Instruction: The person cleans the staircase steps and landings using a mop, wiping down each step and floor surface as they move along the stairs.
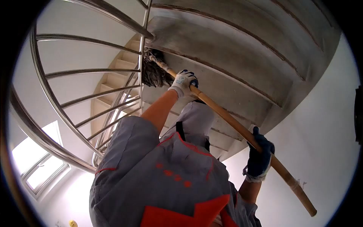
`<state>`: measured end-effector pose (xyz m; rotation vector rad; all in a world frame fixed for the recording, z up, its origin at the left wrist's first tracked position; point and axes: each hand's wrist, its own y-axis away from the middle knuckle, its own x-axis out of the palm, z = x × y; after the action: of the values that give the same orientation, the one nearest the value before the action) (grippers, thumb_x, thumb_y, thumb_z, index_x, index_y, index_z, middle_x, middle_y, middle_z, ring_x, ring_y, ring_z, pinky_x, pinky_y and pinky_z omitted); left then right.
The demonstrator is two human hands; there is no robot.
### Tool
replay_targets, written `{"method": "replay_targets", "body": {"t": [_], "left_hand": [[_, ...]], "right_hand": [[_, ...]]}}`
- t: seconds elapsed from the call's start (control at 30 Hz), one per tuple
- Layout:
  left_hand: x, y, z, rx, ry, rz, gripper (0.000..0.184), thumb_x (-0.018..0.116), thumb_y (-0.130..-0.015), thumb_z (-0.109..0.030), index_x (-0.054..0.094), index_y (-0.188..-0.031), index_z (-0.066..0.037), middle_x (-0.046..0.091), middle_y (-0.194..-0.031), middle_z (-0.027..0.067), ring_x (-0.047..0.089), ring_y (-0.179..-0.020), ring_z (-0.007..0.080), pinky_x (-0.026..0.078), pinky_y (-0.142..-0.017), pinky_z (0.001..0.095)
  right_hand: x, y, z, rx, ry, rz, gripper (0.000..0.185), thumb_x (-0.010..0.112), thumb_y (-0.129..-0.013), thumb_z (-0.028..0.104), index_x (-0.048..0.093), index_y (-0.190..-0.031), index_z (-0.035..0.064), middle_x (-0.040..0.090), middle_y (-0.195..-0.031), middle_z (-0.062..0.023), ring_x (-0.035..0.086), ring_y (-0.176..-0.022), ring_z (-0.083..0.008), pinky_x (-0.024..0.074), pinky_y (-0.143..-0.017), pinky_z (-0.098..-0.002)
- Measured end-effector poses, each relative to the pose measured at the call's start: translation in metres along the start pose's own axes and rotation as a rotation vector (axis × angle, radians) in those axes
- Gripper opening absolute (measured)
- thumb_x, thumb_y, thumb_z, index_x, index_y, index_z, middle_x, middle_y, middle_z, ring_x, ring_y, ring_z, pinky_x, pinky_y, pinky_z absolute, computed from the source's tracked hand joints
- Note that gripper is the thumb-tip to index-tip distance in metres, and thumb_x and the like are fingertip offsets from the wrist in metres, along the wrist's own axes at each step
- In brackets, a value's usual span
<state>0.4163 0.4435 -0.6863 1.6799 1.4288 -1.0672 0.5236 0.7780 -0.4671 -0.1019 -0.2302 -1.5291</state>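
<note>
Head view: gripping mop pole [227, 117] in closed left hand [184, 82] and closed right hand [260, 154], resting dark mop head [153, 72] on stair step [217, 84] beside railing [141, 60], far left, just beyond left hand.

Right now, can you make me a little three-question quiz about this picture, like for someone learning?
1. The left hand and right hand both hold: A) a rope, B) a long pole, C) a bucket?
2. True or false: the dark bundle at the pole's end is nearer the right hand than the left.
3. Fill in: the railing is made of shiny ____.

Key: 1 B; 2 false; 3 metal.
</note>
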Motion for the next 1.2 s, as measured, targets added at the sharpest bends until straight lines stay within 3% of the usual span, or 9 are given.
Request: {"method": "replay_targets", "body": {"t": [0.17, 0.37, 0.5, 0.67, 0.77, 0.87, 0.97, 1.07, 1.2], "left_hand": [[0.043, 0.02, -0.089, 0.082, 0.097, -0.198, 0.036, 0.074, -0.057, -0.027, 0.064, -0.089, -0.013, 0.063, -0.096, 0.0067, 0.056, -0.096, 0.0281, 0.04, -0.093, 0.0392], [0.106, -0.013, -0.232, 0.242, 0.033, -0.118, 0.029, 0.072, -0.061, -0.025, 0.063, -0.087, -0.015, 0.061, -0.101, 0.0051, 0.055, -0.1, 0.0238, 0.04, -0.092, 0.0362], [0.144, -0.017, -0.334, 0.458, 0.234, -0.031, 0.036, 0.072, -0.062, -0.027, 0.062, -0.094, -0.016, 0.06, -0.104, 0.0043, 0.051, -0.106, 0.0233, 0.037, -0.096, 0.0348], [0.192, -0.013, -0.428, 0.762, 0.497, -0.237, 0.032, 0.07, -0.068, -0.035, 0.064, -0.093, -0.016, 0.06, -0.102, 0.0041, 0.051, -0.106, 0.0249, 0.036, -0.099, 0.0367], [0.229, -0.001, -0.461, 0.868, 0.165, 0.199, 0.033, 0.065, -0.073, -0.04, 0.062, -0.096, -0.016, 0.06, -0.103, 0.0031, 0.05, -0.108, 0.0245, 0.035, -0.1, 0.0372], [0.241, 0.026, -0.487, 0.882, -0.021, 0.547, 0.018, 0.057, -0.08, -0.031, 0.057, -0.09, -0.016, 0.06, -0.09, 0.0051, 0.054, -0.094, 0.0211, 0.04, -0.088, 0.0403], [0.239, 0.082, -0.481, 0.972, 0.047, 0.587, 0.015, 0.057, -0.08, -0.03, 0.062, -0.075, -0.017, 0.062, -0.075, 0.0058, 0.059, -0.078, 0.0231, 0.046, -0.076, 0.0349], [0.206, 0.124, -0.489, 1.089, 0.146, 0.625, 0.02, 0.061, -0.078, -0.036, 0.063, -0.075, -0.016, 0.064, -0.068, 0.0059, 0.064, -0.071, 0.026, 0.049, -0.067, 0.0388], [0.174, 0.152, -0.498, 1.18, 0.118, 0.65, 0.017, 0.064, -0.071, -0.03, 0.063, -0.077, -0.015, 0.064, -0.068, 0.0043, 0.064, -0.069, 0.0234, 0.05, -0.066, 0.0365]], "right_hand": [[-0.062, 0.067, 0.017, -0.267, 0.084, 0.019, 0.02, 0.05, -0.09, 0.023, 0.056, -0.089, 0.0033, 0.062, -0.093, -0.0172, 0.058, -0.101, -0.0346, 0.0338, -0.102, -0.0552], [-0.168, 0.12, 0.063, -0.557, 0.272, -0.146, 0.026, 0.053, -0.087, 0.027, 0.055, -0.084, 0.0014, 0.06, -0.081, -0.0168, 0.063, -0.081, -0.0322, 0.0482, -0.084, -0.0562], [-0.207, 0.19, 0.072, -0.605, 0.49, -0.169, 0.026, 0.047, -0.09, 0.029, 0.046, -0.082, 0.0047, 0.049, -0.077, -0.011, 0.054, -0.079, -0.0284, 0.0446, -0.086, -0.0513], [-0.152, 0.256, 0.045, -0.651, 0.811, -0.904, 0.032, 0.042, -0.094, 0.034, 0.048, -0.078, 0.0068, 0.049, -0.072, -0.0077, 0.054, -0.07, -0.0219, 0.0476, -0.081, -0.0433], [-0.156, 0.308, 0.035, -0.842, 0.668, -1.178, 0.06, 0.026, -0.097, 0.041, 0.058, -0.086, -0.0088, 0.061, -0.066, -0.0129, 0.065, -0.067, -0.0263, 0.0592, -0.063, -0.0475], [-0.162, 0.364, 0.049, -0.845, 0.218, -1.259, 0.082, 0.014, -0.093, 0.057, 0.06, -0.08, -0.0096, 0.062, -0.07, -0.023, 0.065, -0.071, -0.0374, 0.0569, -0.07, -0.0537], [-0.158, 0.404, 0.053, -0.805, 0.773, -1.2, 0.074, 0.022, -0.091, 0.06, 0.06, -0.077, -0.0011, 0.06, -0.068, -0.0149, 0.062, -0.066, -0.0325, 0.0543, -0.063, -0.0518], [-0.167, 0.458, 0.061, -1.097, 0.421, -0.913, 0.05, 0.043, -0.085, 0.061, 0.053, -0.071, 0.0136, 0.045, -0.061, -0.0007, 0.042, -0.056, -0.0175, 0.0321, -0.05, -0.0329], [-0.178, 0.496, 0.065, -1.28, 0.226, -0.775, 0.042, 0.048, -0.087, 0.054, 0.054, -0.073, 0.015, 0.047, -0.064, 0.0017, 0.045, -0.058, -0.017, 0.0367, -0.054, -0.0323]]}}
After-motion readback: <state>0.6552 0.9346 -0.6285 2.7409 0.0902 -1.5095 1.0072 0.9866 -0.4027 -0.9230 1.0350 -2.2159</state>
